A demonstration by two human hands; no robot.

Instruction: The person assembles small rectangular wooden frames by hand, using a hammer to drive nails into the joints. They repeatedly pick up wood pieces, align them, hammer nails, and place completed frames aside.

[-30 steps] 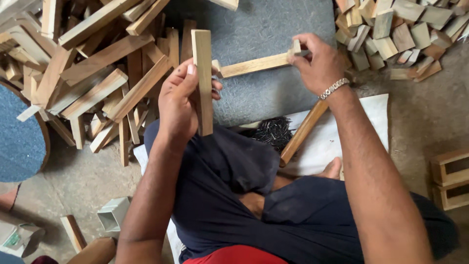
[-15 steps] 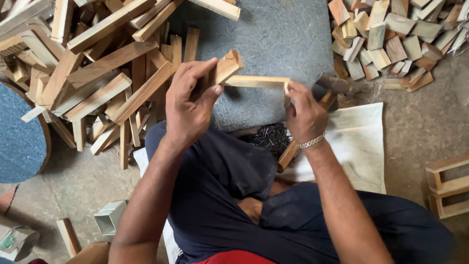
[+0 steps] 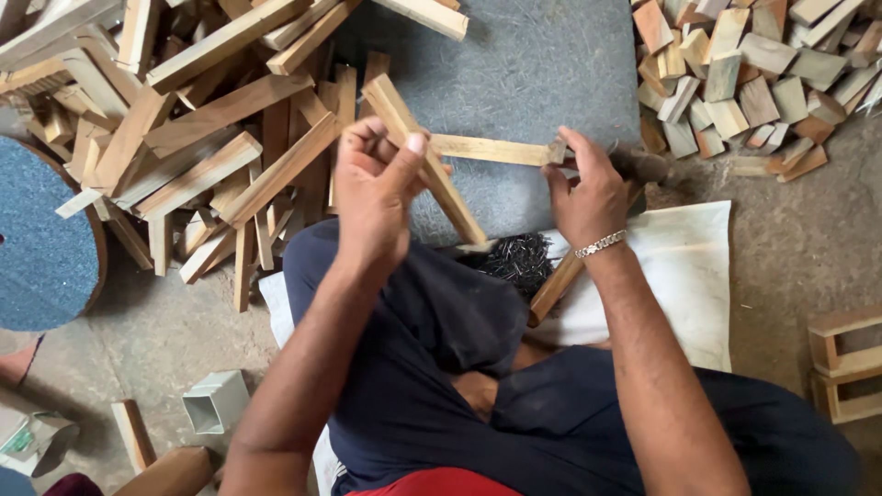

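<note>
Grey felt-like matting (image 3: 533,64) covers the floor before us, and over its near edge we hold two wooden slats. Our left hand (image 3: 377,188) is closed around the thicker slat (image 3: 432,161), whose long axis slants from upper left down to lower right. Our right hand (image 3: 588,188) pinches the right end of the thinner slat (image 3: 491,150), which lies almost level and meets the first near our left thumb. Beneath them, a heap of dark nails (image 3: 519,257) sits on a white sheet (image 3: 680,276) beside a hammer handle (image 3: 556,285). Long slats (image 3: 202,138) pile up left, short blocks (image 3: 744,83) right. A small grey open box (image 3: 216,401) stands lower left; we cannot tell its contents.
</note>
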